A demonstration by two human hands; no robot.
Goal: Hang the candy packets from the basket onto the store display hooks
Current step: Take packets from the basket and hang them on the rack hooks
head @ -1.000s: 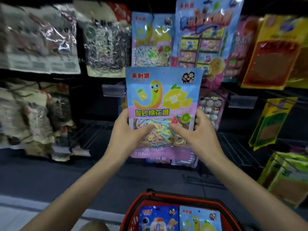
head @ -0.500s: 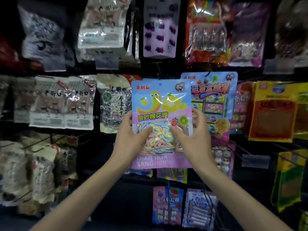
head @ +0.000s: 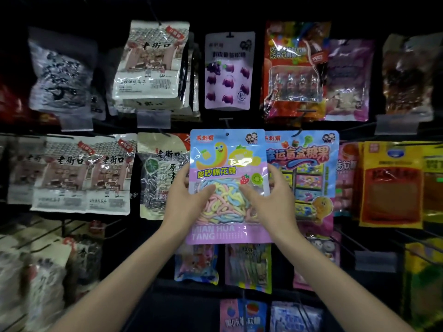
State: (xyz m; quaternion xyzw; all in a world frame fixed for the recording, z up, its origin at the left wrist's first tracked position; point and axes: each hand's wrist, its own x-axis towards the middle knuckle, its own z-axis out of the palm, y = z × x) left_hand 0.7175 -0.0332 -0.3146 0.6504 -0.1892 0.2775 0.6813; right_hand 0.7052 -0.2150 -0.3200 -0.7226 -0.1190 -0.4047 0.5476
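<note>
Holds packet [head: 227, 161] upright, hole just under a hook [head: 226, 120].
Pinches both side edges — left hand [head: 183, 202], right hand [head: 275, 202] — thumbs flat across the front.

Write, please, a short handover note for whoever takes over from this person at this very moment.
Left hand: grips the left edge of the sour marshmallow packet, thumb on its front.
Right hand: grips the right edge likewise.
Packet: upright before the display, beside the blue candy packet, its hang hole just below a hook; apparently not yet hung.
Left to do: slip the hole over the hook, release.
The basket is out of view, so remaining packets are unknown.
</note>
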